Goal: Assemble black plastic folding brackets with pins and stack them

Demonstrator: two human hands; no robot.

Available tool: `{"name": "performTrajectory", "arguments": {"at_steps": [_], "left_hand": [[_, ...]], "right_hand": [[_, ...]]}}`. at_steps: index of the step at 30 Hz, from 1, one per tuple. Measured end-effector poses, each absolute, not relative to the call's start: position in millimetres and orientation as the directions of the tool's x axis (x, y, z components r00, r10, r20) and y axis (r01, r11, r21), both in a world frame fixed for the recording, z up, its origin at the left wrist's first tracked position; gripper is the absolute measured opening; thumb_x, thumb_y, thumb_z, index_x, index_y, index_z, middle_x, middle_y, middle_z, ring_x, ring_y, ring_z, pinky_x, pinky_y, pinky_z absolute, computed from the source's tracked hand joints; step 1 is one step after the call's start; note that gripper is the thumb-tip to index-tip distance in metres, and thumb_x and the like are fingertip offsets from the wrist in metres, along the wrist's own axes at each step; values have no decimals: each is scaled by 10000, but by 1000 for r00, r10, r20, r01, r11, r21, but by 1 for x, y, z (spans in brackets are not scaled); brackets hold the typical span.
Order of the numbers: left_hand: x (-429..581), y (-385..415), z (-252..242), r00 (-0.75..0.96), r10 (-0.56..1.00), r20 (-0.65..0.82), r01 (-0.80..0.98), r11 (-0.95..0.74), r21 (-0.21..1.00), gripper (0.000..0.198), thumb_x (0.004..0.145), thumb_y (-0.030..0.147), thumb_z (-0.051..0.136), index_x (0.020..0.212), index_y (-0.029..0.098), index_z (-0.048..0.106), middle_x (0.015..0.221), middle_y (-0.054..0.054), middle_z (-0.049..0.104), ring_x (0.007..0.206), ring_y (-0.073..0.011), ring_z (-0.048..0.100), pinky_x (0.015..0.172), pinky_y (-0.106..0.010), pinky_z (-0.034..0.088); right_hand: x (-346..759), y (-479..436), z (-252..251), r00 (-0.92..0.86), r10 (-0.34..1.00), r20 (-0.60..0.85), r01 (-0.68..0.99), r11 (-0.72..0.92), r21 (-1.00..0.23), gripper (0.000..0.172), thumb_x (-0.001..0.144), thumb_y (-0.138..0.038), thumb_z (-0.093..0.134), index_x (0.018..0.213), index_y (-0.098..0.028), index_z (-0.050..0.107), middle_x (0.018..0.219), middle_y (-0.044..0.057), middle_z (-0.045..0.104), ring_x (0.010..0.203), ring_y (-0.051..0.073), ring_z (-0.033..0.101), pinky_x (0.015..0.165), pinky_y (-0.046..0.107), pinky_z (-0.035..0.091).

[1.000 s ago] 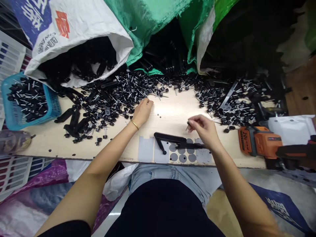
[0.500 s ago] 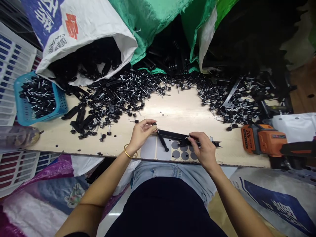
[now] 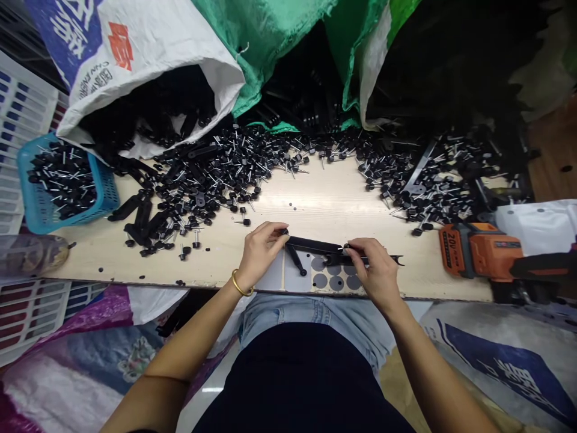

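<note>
A long black bar (image 3: 313, 245) lies slantwise near the table's front edge, a short black arm (image 3: 295, 261) angling down from its left part. At the bar's left end, my left hand (image 3: 261, 252) pinches a black-headed screw (image 3: 283, 231), whose shank is hidden. Over the other end, my right hand (image 3: 376, 267) is closed on a second black-headed screw (image 3: 345, 246), its bright shank pointing left. Under the right fingers runs another black piece with a forked end (image 3: 397, 260). Grey sheets with round grey stickers (image 3: 336, 282) lie beneath.
Heaps of black-headed screws (image 3: 238, 162) and black arms (image 3: 143, 213) spread along the back. A blue basket (image 3: 106, 189) of screws stands left. An orange power tool (image 3: 489, 252) lies right. Open sacks (image 3: 148, 45) of black parts line the rear.
The left screw's shank, visible before, is now out of sight, with its head at the bar's end. My right hand stays near the bar's right end, its screw's shank now showing more clearly.
</note>
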State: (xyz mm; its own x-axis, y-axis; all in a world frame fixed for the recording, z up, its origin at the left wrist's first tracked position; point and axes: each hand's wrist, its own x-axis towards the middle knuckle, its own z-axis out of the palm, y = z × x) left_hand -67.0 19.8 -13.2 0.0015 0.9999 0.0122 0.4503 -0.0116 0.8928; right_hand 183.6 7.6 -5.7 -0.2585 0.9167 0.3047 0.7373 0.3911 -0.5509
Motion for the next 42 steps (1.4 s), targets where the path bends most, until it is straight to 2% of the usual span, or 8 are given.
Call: {"name": "performTrajectory", "arguments": {"at_steps": [6, 11, 15, 20, 31, 36, 39, 42], "left_hand": [[-72, 18, -4, 123, 989, 86, 593, -143, 793, 156, 843, 200, 585, 981, 170, 650, 890, -31, 669, 771, -125, 653, 727, -265, 588], [-66, 19, -6, 168, 975, 143, 645, -218, 733, 139, 850, 166, 579, 974, 170, 641, 890, -36, 679, 768, -131, 652, 722, -271, 577], [-64, 22, -4, 323, 929, 180, 696, -362, 620, 140, 846, 123, 586, 964, 160, 651, 900, -58, 703, 850, -174, 651, 761, -316, 556], [-77, 29, -6, 343, 921, 185, 674, -379, 634, 105, 814, 145, 638, 904, 164, 687, 858, -53, 720, 865, -189, 648, 782, -331, 547], [-87, 39, -17, 379, 925, 44, 649, -299, 699, 196, 793, 170, 659, 971, 236, 705, 941, -35, 714, 968, -195, 627, 862, -357, 524], [-84, 11, -19, 245, 969, 11, 661, -175, 730, 727, 803, 175, 624, 1439, 243, 279, 1166, -78, 628, 971, -171, 614, 876, -350, 505], [-62, -18, -27, 83, 980, -178, 634, 86, 769, 946, 809, 245, 604, 1480, 156, -55, 875, -33, 676, 703, -154, 635, 676, -283, 526], [-30, -28, -36, 26, 915, -403, 664, 285, 692, 950, 813, 311, 577, 1461, 33, -60, 698, -38, 671, 625, -213, 650, 613, -310, 511]], "right_hand": [[178, 4, -13, -379, 906, 189, 740, 419, -526, 159, 919, -206, 445, 1011, -221, 574, 956, 88, 613, 870, 196, 617, 760, 328, 527], [177, -2, -35, -262, 909, 323, 765, 400, -505, 262, 893, -212, 480, 1146, -233, 547, 937, 93, 632, 881, 239, 595, 793, 415, 509], [192, -8, -45, -409, 860, 304, 764, 505, -400, 444, 880, -209, 503, 1317, -239, 430, 1073, 112, 616, 980, 254, 564, 836, 429, 481], [205, -14, -58, -482, 839, 253, 769, 543, -337, 656, 875, -211, 504, 1450, -230, 189, 1089, 108, 603, 990, 255, 547, 916, 475, 416], [194, -18, -40, -409, 877, 253, 827, 473, -303, 694, 842, -211, 513, 1460, -276, 205, 1199, 145, 498, 1072, 308, 486, 900, 517, 408], [137, 3, -18, -561, 792, 242, 700, 610, -372, 652, 858, -153, 446, 1458, -279, 225, 1296, 145, 460, 1180, 295, 445, 956, 472, 407], [115, 21, -32, -662, 745, 86, 673, 641, -370, 607, 865, -105, 380, 1450, -233, 284, 1210, 149, 535, 1082, 280, 507, 900, 444, 441], [114, 30, -49, -690, 722, 50, 685, 674, -278, 596, 877, -82, 334, 1454, -224, 286, 1104, 136, 575, 961, 261, 539, 834, 417, 462]]}}
